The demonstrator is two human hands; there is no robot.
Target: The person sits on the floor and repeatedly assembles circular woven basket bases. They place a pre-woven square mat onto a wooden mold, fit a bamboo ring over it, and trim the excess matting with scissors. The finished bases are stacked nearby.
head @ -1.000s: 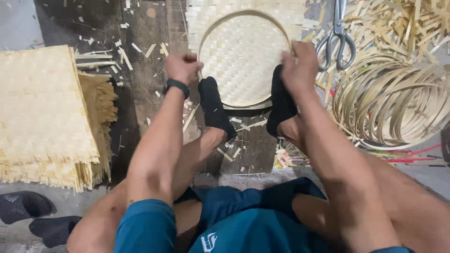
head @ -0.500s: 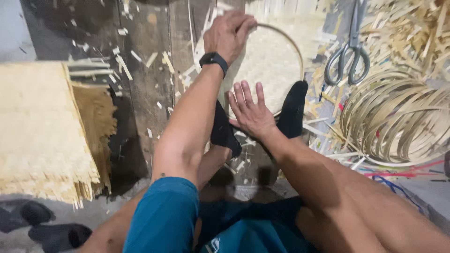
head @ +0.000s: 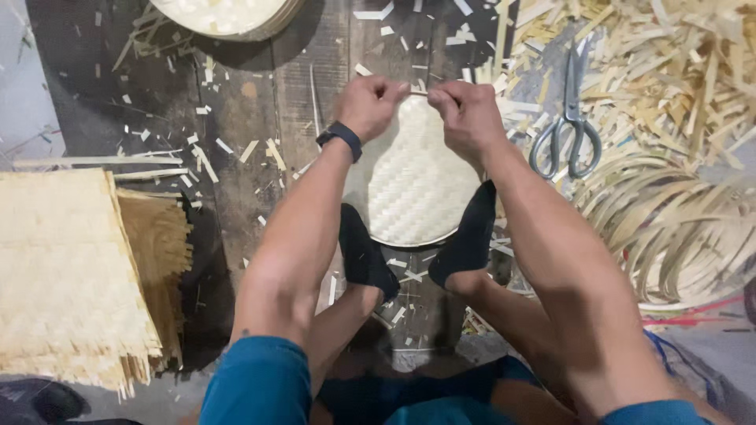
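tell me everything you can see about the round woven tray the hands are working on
The round woven tray is pale bamboo-like strip in a tight basket weave, edged by a thin hoop rim. It lies flat on the dark wooden boards, partly hidden by both arms. The left hand and right hand pinch its far rim, and two dark-socked feet press on its near edge.

single head-mounted view, no second camera, so no shared area. it looks steeply down and forward from above the seated person's lap, close in: thighs fill the bottom edge, forearms run up the middle. left hand (head: 368, 104) and right hand (head: 465, 114) sit in the upper centre over the round pale woven bamboo tray (head: 411, 185). the dark wooden plank floor (head: 260, 118) fills the top, stacked woven bamboo mats (head: 63, 267) at the left edge.
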